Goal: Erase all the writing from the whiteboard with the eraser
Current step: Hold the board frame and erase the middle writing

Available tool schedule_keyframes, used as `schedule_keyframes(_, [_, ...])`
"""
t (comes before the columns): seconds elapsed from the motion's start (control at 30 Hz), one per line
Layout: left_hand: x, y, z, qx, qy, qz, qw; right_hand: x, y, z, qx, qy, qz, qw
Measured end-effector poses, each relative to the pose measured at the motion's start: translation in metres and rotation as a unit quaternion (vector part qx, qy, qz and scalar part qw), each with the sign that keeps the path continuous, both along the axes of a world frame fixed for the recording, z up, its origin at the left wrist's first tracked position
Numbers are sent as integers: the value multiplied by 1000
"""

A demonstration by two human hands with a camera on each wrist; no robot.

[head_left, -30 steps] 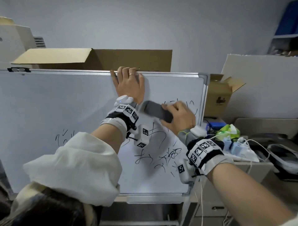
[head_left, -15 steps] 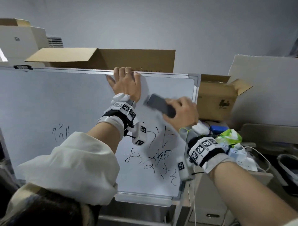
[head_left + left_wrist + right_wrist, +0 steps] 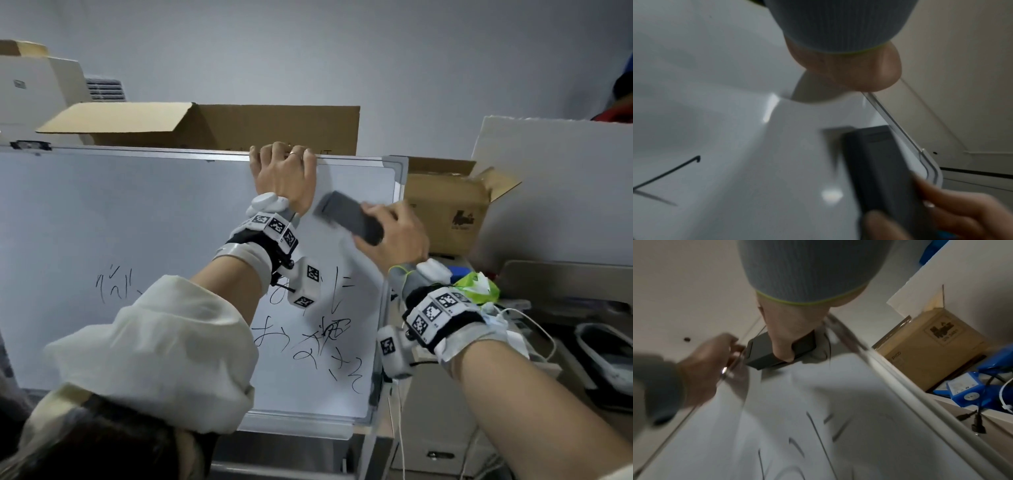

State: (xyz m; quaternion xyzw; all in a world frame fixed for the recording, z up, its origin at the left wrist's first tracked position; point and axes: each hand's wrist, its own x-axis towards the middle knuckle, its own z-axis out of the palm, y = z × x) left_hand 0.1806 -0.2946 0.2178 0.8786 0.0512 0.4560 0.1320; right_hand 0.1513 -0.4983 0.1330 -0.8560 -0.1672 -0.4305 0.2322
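Observation:
The whiteboard (image 3: 137, 222) stands upright with black writing (image 3: 318, 339) in its lower right part and a small scribble (image 3: 113, 286) at lower left. My left hand (image 3: 282, 174) hooks its fingers over the board's top edge. Just to its right, my right hand (image 3: 394, 236) grips a dark grey eraser (image 3: 349, 216) pressed flat against the board near the upper right corner. The eraser (image 3: 781, 350) shows under my thumb in the right wrist view, and blurred as the eraser (image 3: 879, 170) in the left wrist view.
An open cardboard box (image 3: 219, 126) sits behind the board's top edge. Another box (image 3: 445, 209) stands right of the board, beside a white panel (image 3: 555, 185). Blue devices (image 3: 972, 386), a green packet (image 3: 476, 284) and cables crowd the desk at right.
The eraser moved up and right across the board, wiping away the strokes near the upper right. My left hand kept hold of the top edge, its fingers now curled further over it.

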Motion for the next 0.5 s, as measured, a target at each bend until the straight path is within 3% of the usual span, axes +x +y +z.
schedule_keyframes(0.1, [2,-1,-2,7,4,19,1000,1,-17,12,36,6,-29,999])
schedule_keyframes(0.2, [3,0,0,-10,9,26,1000,-7,-10,-1,32,21,-9,999])
schedule_keyframes(0.37, [4,3,-2,-24,19,7,1000,-24,-9,-40,-81,42,23,996])
schedule_keyframes(0.43, [4,2,-2,-30,23,-2,999,-20,-14,-27,-74,39,11,996])
schedule_keyframes(0.5, [2,-2,-2,-40,17,-7,999,-13,-20,-3,-7,44,-20,999])
